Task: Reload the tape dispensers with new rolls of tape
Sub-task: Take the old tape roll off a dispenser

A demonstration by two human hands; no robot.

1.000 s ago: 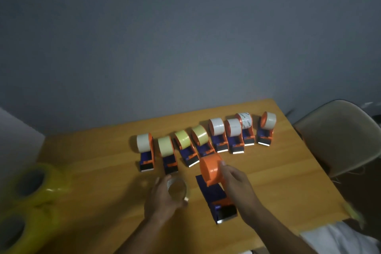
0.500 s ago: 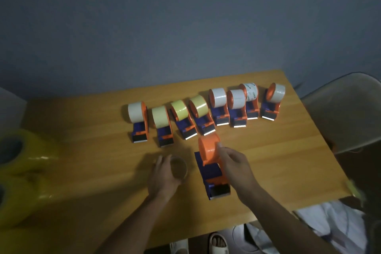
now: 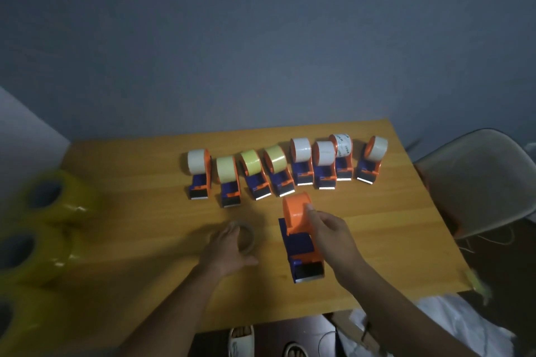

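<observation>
An orange and blue tape dispenser [image 3: 298,238] with a bare orange hub stands near the table's front. My right hand [image 3: 333,236] grips it from the right, thumb on the hub. To its left, a thin empty tape core [image 3: 246,236] lies flat on the table. My left hand [image 3: 227,249] rests on the core with fingers curled round its left side. Several loaded dispensers stand in a row behind, from a white-roll one [image 3: 198,172] on the left to another [image 3: 371,161] on the right.
A stack of yellow tape rolls in a clear wrapper [image 3: 37,243] lies at the table's left end. A pale chair [image 3: 478,182] stands past the wooden table's [image 3: 391,226] right edge. Slippered feet [image 3: 240,340] show below the front edge.
The view tilted downward, so the table sits higher in frame. My left hand lowered the empty core to the table. My right hand stayed on the dispenser.
</observation>
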